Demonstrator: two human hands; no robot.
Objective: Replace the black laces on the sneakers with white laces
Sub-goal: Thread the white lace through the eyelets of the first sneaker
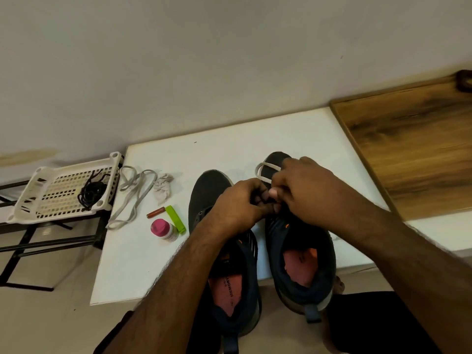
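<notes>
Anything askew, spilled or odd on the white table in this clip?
Nothing spilled or damaged. The two dark sneakers overhang the white table's near edge, and a crumpled white tissue lies beside the loose white lace.

Two sneakers (255, 251) side by side on the table (158, 267); a spare lace (132, 195), cloth (163, 187) and bottle (164, 229) to their left; a basket (30, 198) beyond the table's left edge, holding a lace bundle (92, 194).

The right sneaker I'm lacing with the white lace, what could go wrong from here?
Both hands, left hand and right hand, cover the eyelets of the right sneaker, so a skipped hole in the white lace could go unnoticed. The sneaker's heel overhangs the table edge and might slip off if tugged.
</notes>
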